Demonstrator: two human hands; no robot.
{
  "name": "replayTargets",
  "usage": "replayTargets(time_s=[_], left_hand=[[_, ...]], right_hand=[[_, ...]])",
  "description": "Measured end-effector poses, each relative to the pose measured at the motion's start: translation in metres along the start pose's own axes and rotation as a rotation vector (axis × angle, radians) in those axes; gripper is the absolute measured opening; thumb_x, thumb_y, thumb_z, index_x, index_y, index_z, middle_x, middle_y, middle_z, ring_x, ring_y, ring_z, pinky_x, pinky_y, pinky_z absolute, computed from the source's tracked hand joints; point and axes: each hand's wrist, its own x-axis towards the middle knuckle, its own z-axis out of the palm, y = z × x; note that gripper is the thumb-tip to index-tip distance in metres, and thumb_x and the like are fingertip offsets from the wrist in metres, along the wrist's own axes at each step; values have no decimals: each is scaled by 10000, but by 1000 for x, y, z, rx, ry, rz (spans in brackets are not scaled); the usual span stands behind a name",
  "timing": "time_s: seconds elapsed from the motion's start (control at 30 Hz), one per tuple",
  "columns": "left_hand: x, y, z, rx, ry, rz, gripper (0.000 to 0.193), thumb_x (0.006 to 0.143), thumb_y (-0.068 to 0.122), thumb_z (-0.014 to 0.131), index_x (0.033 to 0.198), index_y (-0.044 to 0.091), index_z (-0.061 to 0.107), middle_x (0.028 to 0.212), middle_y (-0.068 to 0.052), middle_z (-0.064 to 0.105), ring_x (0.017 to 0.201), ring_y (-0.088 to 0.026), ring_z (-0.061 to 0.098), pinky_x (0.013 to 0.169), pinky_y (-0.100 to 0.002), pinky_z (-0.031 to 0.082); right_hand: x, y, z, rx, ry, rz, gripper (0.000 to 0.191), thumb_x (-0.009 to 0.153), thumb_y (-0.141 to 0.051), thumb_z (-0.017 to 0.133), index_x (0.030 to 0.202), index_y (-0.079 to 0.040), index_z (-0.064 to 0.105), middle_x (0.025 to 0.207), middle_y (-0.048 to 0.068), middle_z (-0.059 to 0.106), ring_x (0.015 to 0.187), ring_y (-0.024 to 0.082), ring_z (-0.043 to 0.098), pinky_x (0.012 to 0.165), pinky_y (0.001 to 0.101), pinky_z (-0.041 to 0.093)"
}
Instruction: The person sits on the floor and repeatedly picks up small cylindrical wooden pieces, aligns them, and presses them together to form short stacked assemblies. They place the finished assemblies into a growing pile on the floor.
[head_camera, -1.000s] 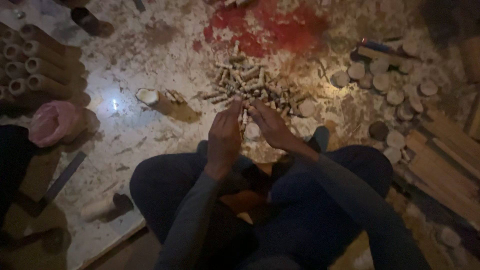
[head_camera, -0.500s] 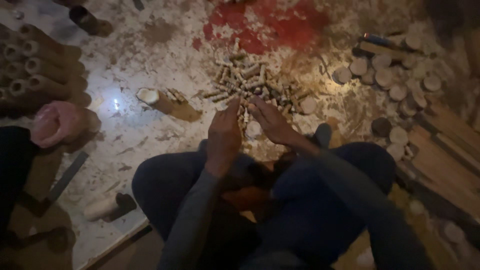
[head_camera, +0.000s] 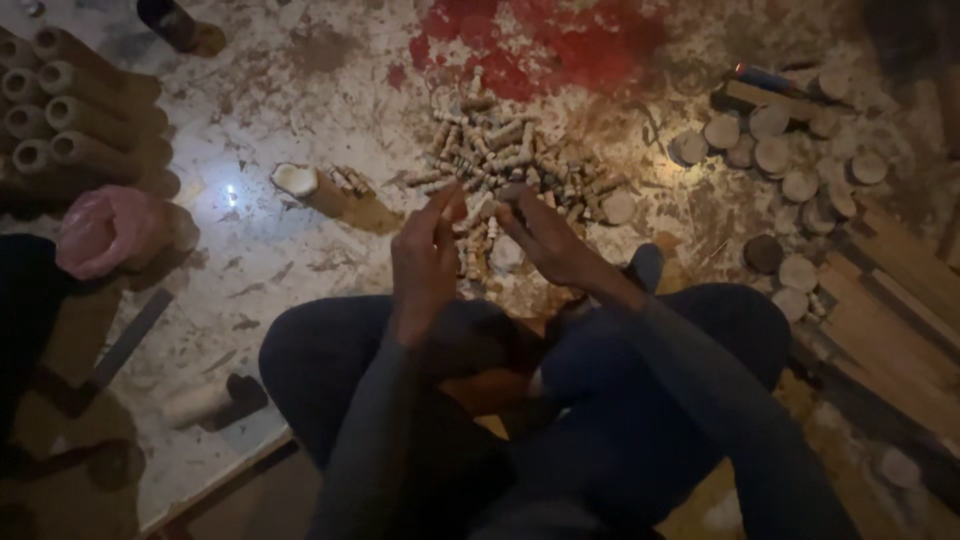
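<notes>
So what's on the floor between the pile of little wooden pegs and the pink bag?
In the head view, between the peg pile and the pink bag, a short pale cylinder lies on the speckled floor, a few small pegs beside it.

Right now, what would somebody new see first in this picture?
Probably the big red stain at the top of the floor, with a heap of small wooden pegs just below it. The left hand and right hand meet above that heap. Round wooden discs lie scattered to the right.
</notes>
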Motion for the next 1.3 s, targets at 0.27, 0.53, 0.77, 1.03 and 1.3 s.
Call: replayTargets(time_s=[0.27, 0.53, 0.77, 1.03, 1.3], left_hand=[[-1, 21, -4, -163, -63, -95, 393, 1045, -1, 508, 1403, 111, 625, 1127, -188, 709, 894, -323, 737, 774, -434, 599], [-3, 10, 5, 3, -91, -44, 436, 1027, -23, 553, 1438, 97, 633, 1052, -192, 714, 946, -370, 682, 838, -471, 551], [-3, 5, 17, 360, -70, 284, 584, 932, -108, 538, 1487, 70, 566, 1490, -151, 602, 1296, -357, 592, 1055, -429, 546], [-2, 11, 20, 370, -89, 332, 535, 943, -49, 636, 1464, 55, 572, 1474, -137, 586, 1343, -351, 554, 1071, -428, 517], [4, 19, 8, 305, -127, 292, 333, 888, 2, 704, 1209, 83, 663, 1232, -67, 694, 1114, -297, 636, 919, -396, 555]], right_hand=[[10, 0, 0, -259, 109, 82, 233, 1041, -122, 519, 1261, -43, 527, 970, 195, 580, 856, 378, 587, 749, 465, 456], [10, -7, 2, -339, 135, 73, 285, 1020, -169, 593, 1273, -43, 552, 867, 207, 635, 780, 381, 623, 670, 498, 472], [4, -7, 1, -185, 138, -23, 299, 1028, -158, 617, 1285, -18, 555, 915, 221, 653, 772, 364, 665, 643, 456, 490], [5, 11, -3, -157, 84, 63, 249, 1080, -211, 575, 1195, 10, 558, 886, 218, 621, 774, 321, 638, 700, 448, 483], [6, 10, -9, -287, -59, 59, 281, 1058, -258, 570, 1162, 2, 555, 922, 210, 642, 831, 350, 647, 732, 465, 488]])
